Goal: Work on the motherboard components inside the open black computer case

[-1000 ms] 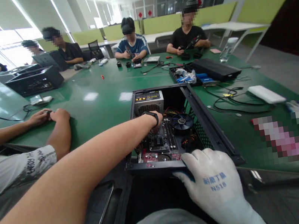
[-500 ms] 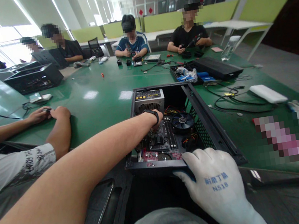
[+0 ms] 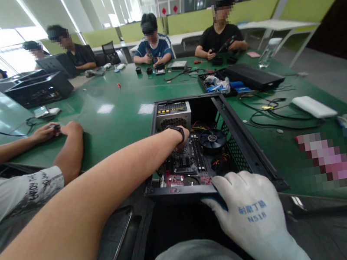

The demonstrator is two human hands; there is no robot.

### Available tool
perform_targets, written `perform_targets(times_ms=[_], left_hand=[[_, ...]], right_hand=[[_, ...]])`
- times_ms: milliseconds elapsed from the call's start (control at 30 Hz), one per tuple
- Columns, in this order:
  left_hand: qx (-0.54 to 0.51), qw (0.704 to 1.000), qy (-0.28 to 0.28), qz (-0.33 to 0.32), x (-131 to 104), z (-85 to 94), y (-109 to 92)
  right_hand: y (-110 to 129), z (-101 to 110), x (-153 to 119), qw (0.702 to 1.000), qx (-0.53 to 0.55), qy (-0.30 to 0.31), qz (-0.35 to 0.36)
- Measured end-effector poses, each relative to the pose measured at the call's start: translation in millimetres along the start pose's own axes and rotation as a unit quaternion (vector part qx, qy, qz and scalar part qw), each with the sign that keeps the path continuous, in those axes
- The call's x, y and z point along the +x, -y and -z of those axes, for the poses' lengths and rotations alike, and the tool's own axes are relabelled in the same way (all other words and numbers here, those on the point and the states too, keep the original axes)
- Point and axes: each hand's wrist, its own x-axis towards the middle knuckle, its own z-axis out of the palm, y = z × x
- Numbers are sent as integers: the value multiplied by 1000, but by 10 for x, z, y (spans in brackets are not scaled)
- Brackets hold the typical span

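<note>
Reaches with the bare left grip point(image 3: 186, 136), black band point(image 3: 181, 134) at the wrist, into an open computer case point(image 3: 183, 193), between the power supply point(image 3: 173, 110) and the circuit board point(image 3: 183, 163), near coloured wires point(image 3: 199, 127) and a round fan point(image 3: 212, 138). Cannot tell whether spread, pressed together or pinching anything, with fingertips hidden. Clasps the near rim of the case with the gloved right grip point(image 3: 251, 205), fingers curled over the edge; seems thereby to steady it. Places the case at the near edge of the green counter point(image 3: 112, 100), open side upward.

Shows on the right a black tray point(image 3: 202, 86) with gloves point(image 3: 219, 83), tangled black cables point(image 3: 261, 122), a white box point(image 3: 314, 107), a blurred pink item point(image 3: 330, 160) and a clear bottle point(image 3: 268, 54). Includes at left 1 seated neighbour's hands point(image 3: 72, 128) around a small dark object, and farther off another case point(image 3: 42, 91). Depicts 2 people point(image 3: 154, 50) point(image 3: 220, 40) opposite, 3 more at far left, yellow-green partitions point(image 3: 192, 21) and bright windows point(image 3: 7, 39) behind.
</note>
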Motion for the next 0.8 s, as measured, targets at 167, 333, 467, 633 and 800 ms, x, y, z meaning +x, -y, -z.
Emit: perform_targets(times_ms=[167, 333, 467, 633, 800], left_hand=[[11, 1000, 13, -2, -40, 34, -31], [-46, 999, -3, 4, 35, -24, 6], [-98, 994, -31, 20, 164, -126, 72], [-109, 993, -39, 26, 248, -183, 102], [-114, 992, -41, 28, 270, -182, 112]], right_hand=[[-3, 9, -2, 1000, -6, 0, 1], [2, 18, 4, 1000, -6, 8, 2], [2, 18, 6, 1000, -7, 5, 2], [6, 21, 15, 1000, -4, 11, 1], [1, 21, 10, 1000, -7, 9, 2]])
